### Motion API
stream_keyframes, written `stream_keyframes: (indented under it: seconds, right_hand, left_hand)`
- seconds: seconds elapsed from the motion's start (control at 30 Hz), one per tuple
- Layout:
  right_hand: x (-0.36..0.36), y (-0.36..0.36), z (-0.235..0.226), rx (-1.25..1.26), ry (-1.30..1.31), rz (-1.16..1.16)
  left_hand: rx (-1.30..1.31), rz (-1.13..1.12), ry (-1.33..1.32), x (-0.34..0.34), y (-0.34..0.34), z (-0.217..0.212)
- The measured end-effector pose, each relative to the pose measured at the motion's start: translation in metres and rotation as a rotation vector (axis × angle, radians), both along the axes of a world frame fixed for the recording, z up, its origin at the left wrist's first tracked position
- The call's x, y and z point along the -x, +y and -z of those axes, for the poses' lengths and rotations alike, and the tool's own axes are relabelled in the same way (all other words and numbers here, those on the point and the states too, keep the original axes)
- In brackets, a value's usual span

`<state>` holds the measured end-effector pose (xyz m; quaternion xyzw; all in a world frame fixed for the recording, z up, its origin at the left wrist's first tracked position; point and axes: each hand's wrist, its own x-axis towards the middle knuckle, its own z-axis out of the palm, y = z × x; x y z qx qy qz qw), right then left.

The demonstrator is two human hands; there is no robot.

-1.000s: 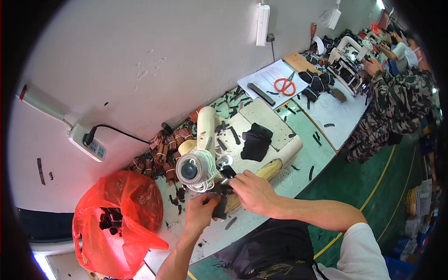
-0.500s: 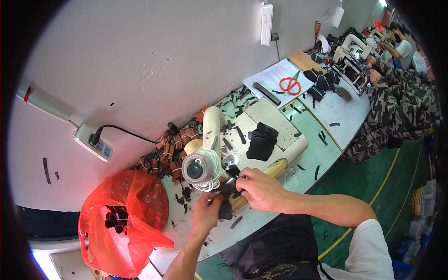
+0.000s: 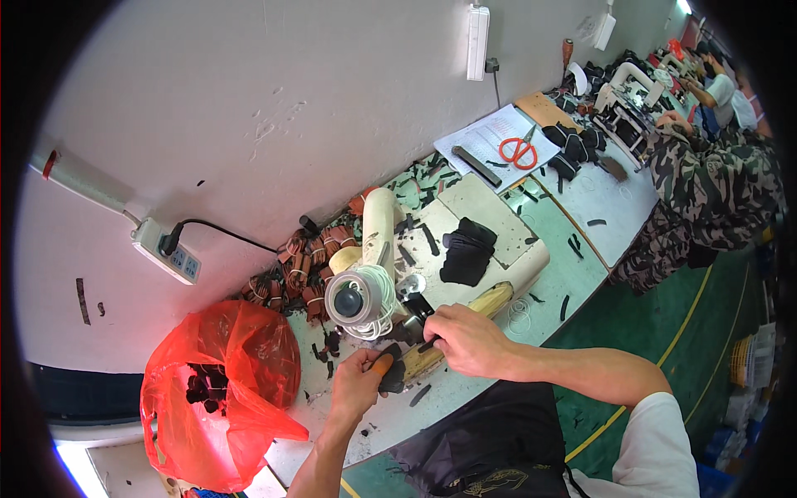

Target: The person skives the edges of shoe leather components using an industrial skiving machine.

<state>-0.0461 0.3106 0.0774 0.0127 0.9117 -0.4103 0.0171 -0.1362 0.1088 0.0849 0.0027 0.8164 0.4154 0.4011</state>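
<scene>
My left hand (image 3: 354, 383) is closed on a dark flat piece (image 3: 393, 378), with an orange patch showing by the thumb; I cannot tell whether the patch belongs to the piece. Just across from it, at the front of a cream machine (image 3: 519, 264), my right hand (image 3: 466, 339) pinches a small dark strip (image 3: 428, 344), its fingertips partly hidden. A stack of black pieces (image 3: 468, 251) lies on the machine's flat top. White bands (image 3: 380, 311) hang around a round holder (image 3: 349, 301) on the machine's head.
To the left sits a red plastic bag (image 3: 257, 349) with black pieces inside. Brown tied bundles (image 3: 297, 264) lie along the wall. Red-handled scissors (image 3: 518, 153) and a dark bar (image 3: 476, 166) rest on paper. A person in camouflage (image 3: 714, 187) works at the right.
My left hand has drawn slightly left and down with the dark piece, turning so more of the orange patch shows. My right hand has shifted slightly right.
</scene>
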Motion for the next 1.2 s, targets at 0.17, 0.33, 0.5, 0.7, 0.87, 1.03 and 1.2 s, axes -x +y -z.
stream_keyframes:
  seconds: [0.17, 0.33, 0.5, 0.7, 0.87, 1.03, 1.2]
  right_hand:
    - [0.005, -0.008, 0.002, -0.021, 0.129, 0.014]
    - [0.001, -0.008, 0.002, -0.132, 0.097, 0.057]
    - [-0.002, 0.001, 0.004, -0.054, 0.040, 0.033]
    - [0.003, -0.011, 0.005, -0.061, 0.138, 0.026]
    - [-0.001, -0.010, 0.001, -0.144, 0.113, 0.013]
    - [-0.002, 0.000, 0.003, -0.042, 0.055, -0.006]
    - [0.002, -0.010, 0.009, -0.034, 0.154, 0.025]
  left_hand:
    - [-0.005, 0.036, -0.005, 0.000, 0.020, 0.002]
    - [-0.259, -0.040, -0.182, 0.002, 0.004, 0.001]
    - [-0.030, 0.036, -0.011, 0.004, -0.005, 0.003]
    - [-0.012, 0.051, 0.004, -0.001, 0.018, 0.006]
    - [-0.156, -0.039, -0.069, 0.001, -0.002, 0.005]
    - [-0.067, 0.006, -0.061, 0.006, -0.005, 0.003]
    - [0.041, 0.119, 0.053, 0.006, 0.018, 0.002]
